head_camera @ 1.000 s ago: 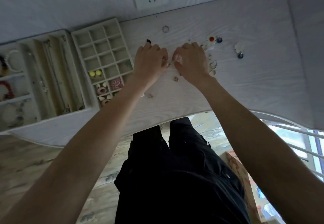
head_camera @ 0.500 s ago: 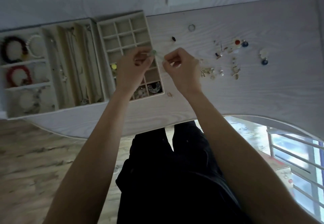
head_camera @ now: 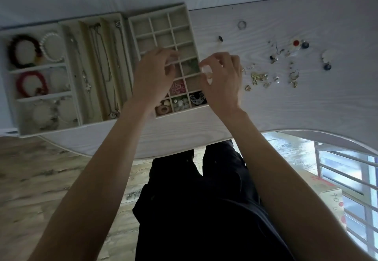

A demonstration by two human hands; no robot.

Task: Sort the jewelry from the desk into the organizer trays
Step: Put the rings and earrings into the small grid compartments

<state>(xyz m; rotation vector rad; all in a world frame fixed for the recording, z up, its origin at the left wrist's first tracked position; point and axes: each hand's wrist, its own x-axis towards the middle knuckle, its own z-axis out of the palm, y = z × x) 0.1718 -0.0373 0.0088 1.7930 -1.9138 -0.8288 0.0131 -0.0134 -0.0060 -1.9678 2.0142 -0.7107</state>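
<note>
- Jewelry, small loose gold and silver earrings and studs [head_camera: 272,70], is lying scattered on the pale wood-grain desk [head_camera: 286,107], right of the trays, w/ a silver ring [head_camera: 241,25] sitting apart nearer the wall.
- Left hand [head_camera: 152,81] is hovering over the beige grid tray w/ small square compartments [head_camera: 163,27], fingers loosely curled; can't tell if it's holding anything.
- Right hand [head_camera: 222,81] is hovering at that tray's right edge, fingers bent, thumb and forefinger close together; something small and pale may be pinched there, too blurred to be sure.
- Greenish piece [head_camera: 191,65] is sitting in a compartment between the two hands, prob. the spot being filled.
- Near rows are already holding a pink flower piece [head_camera: 177,88] and other bits; far rows are looking empty, so filling is likely going near to far.
- Long-slot tray w/ thin chain necklaces [head_camera: 102,66] and bracelet tray w/ dark red bead bracelets [head_camera: 30,83] are sitting further left, sorted by type.
</note>
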